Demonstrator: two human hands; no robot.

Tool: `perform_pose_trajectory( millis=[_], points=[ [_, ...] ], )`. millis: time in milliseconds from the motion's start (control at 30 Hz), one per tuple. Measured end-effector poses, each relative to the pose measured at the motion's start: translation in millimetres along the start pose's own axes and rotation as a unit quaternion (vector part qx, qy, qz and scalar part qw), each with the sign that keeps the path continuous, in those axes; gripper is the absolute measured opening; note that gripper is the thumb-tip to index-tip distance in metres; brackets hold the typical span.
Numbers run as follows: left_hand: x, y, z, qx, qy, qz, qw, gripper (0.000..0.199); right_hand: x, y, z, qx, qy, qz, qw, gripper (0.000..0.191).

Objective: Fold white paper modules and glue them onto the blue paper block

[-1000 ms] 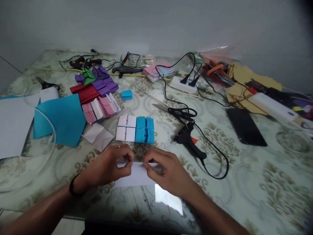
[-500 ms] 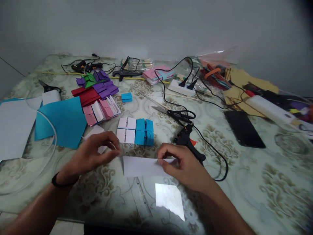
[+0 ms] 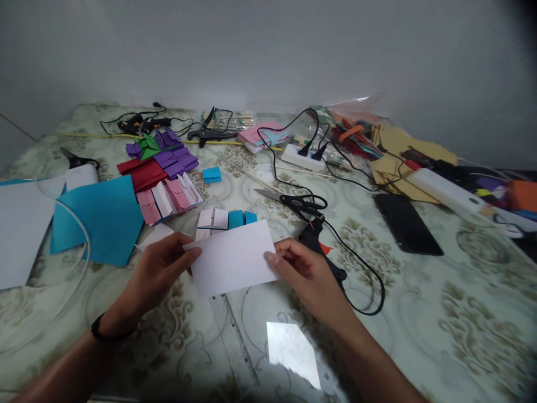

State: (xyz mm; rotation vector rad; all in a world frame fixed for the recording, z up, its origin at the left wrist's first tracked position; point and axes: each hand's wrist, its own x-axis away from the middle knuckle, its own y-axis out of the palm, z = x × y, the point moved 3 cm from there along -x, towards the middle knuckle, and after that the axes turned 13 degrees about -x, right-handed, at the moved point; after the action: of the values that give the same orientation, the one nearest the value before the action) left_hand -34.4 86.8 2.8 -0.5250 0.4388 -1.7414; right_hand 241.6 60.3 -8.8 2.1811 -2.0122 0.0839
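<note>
A white rectangular sheet of paper [image 3: 232, 260] is held up above the table, slightly tilted. My left hand [image 3: 165, 268] pinches its upper left corner, thumb in front. At the right edge, my right hand [image 3: 308, 274] grips it between thumb and fingers. Behind the paper, partly covered by it, lie folded white paper pieces [image 3: 212, 218] and folded blue paper pieces [image 3: 237, 219]. Beneath it a clear ruler [image 3: 237, 336] lies on the patterned table cover. A black glue gun [image 3: 312, 238] rests just beyond my right hand.
Scissors [image 3: 293, 201] lie behind the glue gun, near a white power strip [image 3: 302, 158] with trailing black cables. Blue sheets [image 3: 98, 218] and pink folded papers [image 3: 170, 198] lie to the left. At right is a black phone [image 3: 406, 224].
My left hand has taken hold of the paper's left end. The sheet has been raised and turned to face me, now covering part of the folded pieces behind it.
</note>
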Motion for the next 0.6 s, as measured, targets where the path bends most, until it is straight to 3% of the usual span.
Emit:
perform_pose_trajectory(
  millis=[267,433,500,567,600],
  points=[
    [1.2,2.5,-1.1,-0.095,0.033,-0.063,0.993,0.026,3.1,6.0,0.5,0.042,0.018,-0.043,0.998,0.030],
    [-6.6,-21.3,-7.6,-0.010,-0.021,0.089,0.996,0.032,8.4,20.3,0.1,0.091,0.009,-0.133,0.987,0.022],
    [-10.9,-29.9,-10.3,0.005,-0.020,0.143,0.990,0.027,13.4,31.7,4.0,0.150,-0.038,-0.154,0.976,0.018],
    [-14.0,-37.2,-12.6,0.053,-0.013,0.188,0.981,0.024,21.8,48.1,9.1,0.211,-0.126,-0.198,0.949,0.009],
    [-14.8,-39.8,-13.2,0.080,-0.012,0.192,0.978,0.023,26.5,56.0,12.9,0.254,-0.157,-0.210,0.931,0.017]
  ],
)
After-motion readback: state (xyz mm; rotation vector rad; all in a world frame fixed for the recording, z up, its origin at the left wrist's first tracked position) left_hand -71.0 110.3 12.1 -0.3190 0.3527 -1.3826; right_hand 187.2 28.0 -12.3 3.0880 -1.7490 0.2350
